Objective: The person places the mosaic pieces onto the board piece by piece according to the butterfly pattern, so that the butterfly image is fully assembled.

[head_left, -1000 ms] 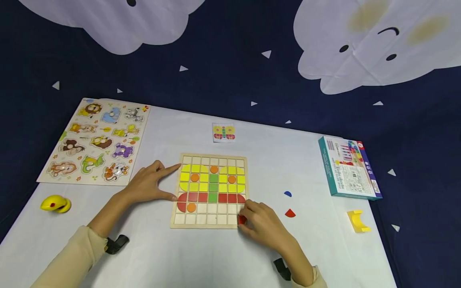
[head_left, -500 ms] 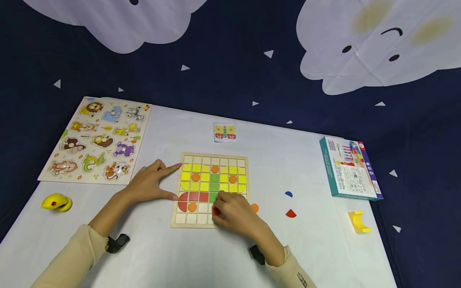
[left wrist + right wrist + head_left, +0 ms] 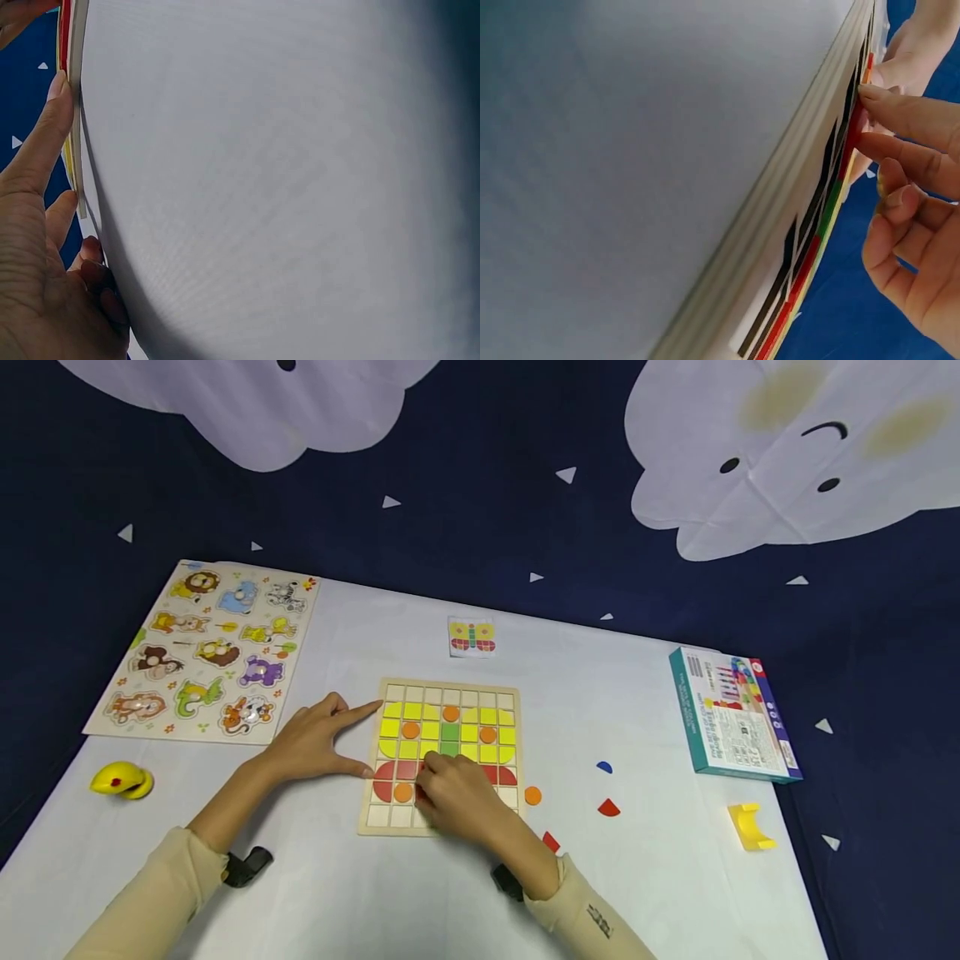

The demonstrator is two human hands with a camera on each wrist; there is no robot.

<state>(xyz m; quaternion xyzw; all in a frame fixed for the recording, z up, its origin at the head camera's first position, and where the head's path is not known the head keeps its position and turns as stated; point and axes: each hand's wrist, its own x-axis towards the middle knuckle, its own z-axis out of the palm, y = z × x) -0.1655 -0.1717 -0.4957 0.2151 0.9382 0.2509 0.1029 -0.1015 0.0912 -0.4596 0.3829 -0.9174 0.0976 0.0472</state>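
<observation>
A square wooden grid board (image 3: 450, 683) lies on the table, partly filled with yellow, green, red and orange tiles. Along its left edge, my left hand (image 3: 311, 745) spreads its thumb and straight index finger against the frame. My right hand (image 3: 461, 793) is over the lower middle cells, right of an orange disc (image 3: 402, 792). In the right wrist view, its thumb and index finger pinch a red tile (image 3: 857, 124) at the board's surface; the other fingers curl loosely. That hand hides part of the red row and the green column's lower end in the head view.
Right of the board lie an orange disc (image 3: 533, 796), two red pieces (image 3: 609, 807) and a blue piece (image 3: 604, 767). A butterfly picture card (image 3: 472, 637) is behind it. An animal puzzle (image 3: 217, 693), yellow toy (image 3: 122, 780), box (image 3: 738, 727) and yellow curved block (image 3: 750, 827) stand farther out.
My right hand has moved left from the board's lower right corner to its lower middle with the red tile. An orange disc and a red piece are uncovered behind it. The left hand stays.
</observation>
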